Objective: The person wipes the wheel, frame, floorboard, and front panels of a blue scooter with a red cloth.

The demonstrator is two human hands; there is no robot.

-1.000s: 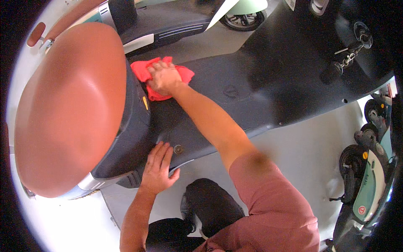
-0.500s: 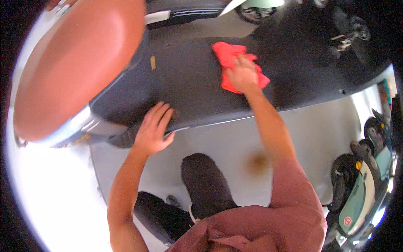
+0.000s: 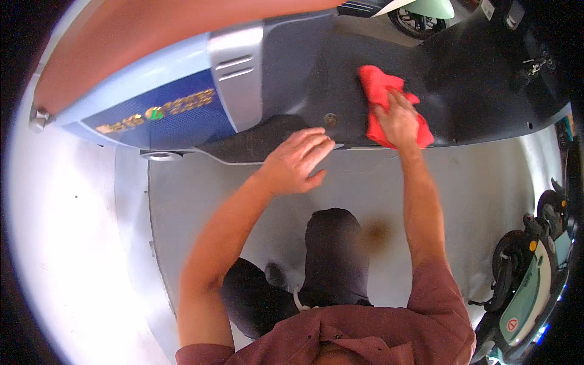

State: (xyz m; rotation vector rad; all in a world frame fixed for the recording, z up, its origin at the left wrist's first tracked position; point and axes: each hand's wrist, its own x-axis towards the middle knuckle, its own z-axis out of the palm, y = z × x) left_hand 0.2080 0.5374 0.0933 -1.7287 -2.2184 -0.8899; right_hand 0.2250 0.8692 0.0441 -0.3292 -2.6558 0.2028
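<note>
A bunched red cloth (image 3: 378,85) lies on the black footboard (image 3: 340,73) of a scooter, its near end at the board's edge. My right hand (image 3: 401,121) presses down on the cloth, fingers bent over it. To the left, my left hand (image 3: 298,161) is at the footboard's near edge, fingers stretched and thumb apart, holding nothing. Whether its fingertips touch the board I cannot tell. Just beyond them is a small round fitting (image 3: 330,118) in the footboard. The scooter's blue side panel (image 3: 164,109) and brown seat (image 3: 182,24) extend to the left.
Another scooter's wheel (image 3: 417,23) shows beyond the footboard. More parked scooters, one pale green and cream (image 3: 526,298), stand at the right. My dark-trousered knee (image 3: 337,255) is below the footboard, over the grey floor (image 3: 201,201).
The view has turned, bringing more of the blue side panel into sight. My right hand and the red cloth have come closer to the footboard's near edge. My left hand has drawn back slightly.
</note>
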